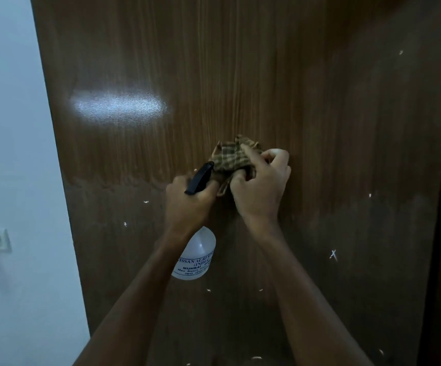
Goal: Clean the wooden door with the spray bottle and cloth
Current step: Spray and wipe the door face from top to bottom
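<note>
The checked cloth (pixel 234 156) was bunched against the glossy wood-grain door (pixel 240 75), gripped by the right hand (pixel 260 186). Just left of it, the left hand (pixel 189 200) clasped the translucent, black-nozzled spray bottle (pixel 197 256).

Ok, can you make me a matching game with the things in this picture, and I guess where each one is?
Things:
1. spray bottle
2. checked cloth
3. wooden door
4. white wall

Places or states:
A. at the far left
B. gripped by the left hand
C. speckled with small white marks
D. bunched in the right hand

Pairs: 1-B, 2-D, 3-C, 4-A
</note>
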